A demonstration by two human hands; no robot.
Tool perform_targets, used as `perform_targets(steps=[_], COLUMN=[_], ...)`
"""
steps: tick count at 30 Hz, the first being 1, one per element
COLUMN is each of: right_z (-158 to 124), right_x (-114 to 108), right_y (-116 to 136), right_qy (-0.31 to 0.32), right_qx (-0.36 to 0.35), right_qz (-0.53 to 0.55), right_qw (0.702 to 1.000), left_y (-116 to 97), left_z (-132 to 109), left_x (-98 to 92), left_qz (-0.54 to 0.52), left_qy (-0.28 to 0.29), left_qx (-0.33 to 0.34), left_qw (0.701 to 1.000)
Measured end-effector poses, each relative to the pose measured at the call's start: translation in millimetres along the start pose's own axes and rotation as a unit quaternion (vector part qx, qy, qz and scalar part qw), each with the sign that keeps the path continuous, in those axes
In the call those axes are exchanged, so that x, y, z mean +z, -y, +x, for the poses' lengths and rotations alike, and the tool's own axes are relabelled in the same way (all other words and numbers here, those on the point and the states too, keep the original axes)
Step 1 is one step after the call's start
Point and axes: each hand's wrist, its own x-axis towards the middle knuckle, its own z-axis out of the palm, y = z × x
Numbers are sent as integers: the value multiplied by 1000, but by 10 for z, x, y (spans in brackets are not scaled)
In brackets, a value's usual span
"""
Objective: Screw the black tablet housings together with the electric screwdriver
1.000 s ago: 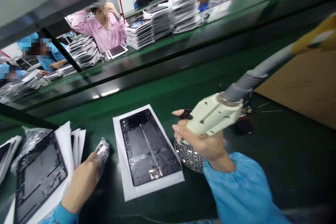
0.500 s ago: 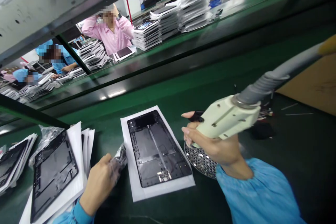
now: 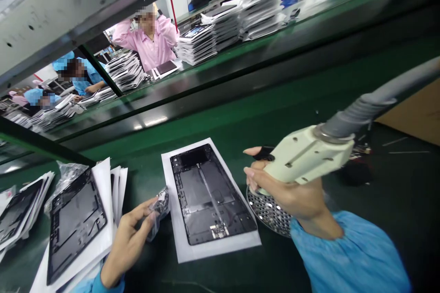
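Observation:
My left hand pinches a small clear plastic bag with dark pieces inside, just left of an open black tablet housing. That housing lies on a white paper sheet, its inner side up, with a thin pale strip running down its middle. Wrapped round a pale green handheld tool with a grey hose is my right hand; a black cover sits on one finger. Under this hand shows part of a round, studded or perforated metal disc, partly hidden; I cannot tell whether it joins the tool.
On the left, another black housing rests on white sheets, beside a stack and crumpled clear plastic. A brown box stands at right. Across the line, a person in pink sits by paper-interleaved stacks. A metal beam crosses above.
My left fingers have loosened and spread into a pinch on the plastic bag, showing more of it. The right hand keeps its grip on the tool. The whole view has shifted slightly.

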Motion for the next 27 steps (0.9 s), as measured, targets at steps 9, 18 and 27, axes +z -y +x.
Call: perform_targets(steps=[9,18,27], right_z=[4,-7,-34], right_x=[-13,-10,-39], right_y=[-8,-56,-83], right_qy=[-8,-2,19], right_qx=[-29,-39,38], right_qz=[-19,-32,-9], right_qw=[999,999,999], left_y=[84,111,-259], left_z=[-139,-258,393], left_x=[-5,-90,51], left_qz=[-35,-73,-341], left_qy=[-46,-227,-138], left_qx=[-4,-1,-100], left_qw=[998,971,924])
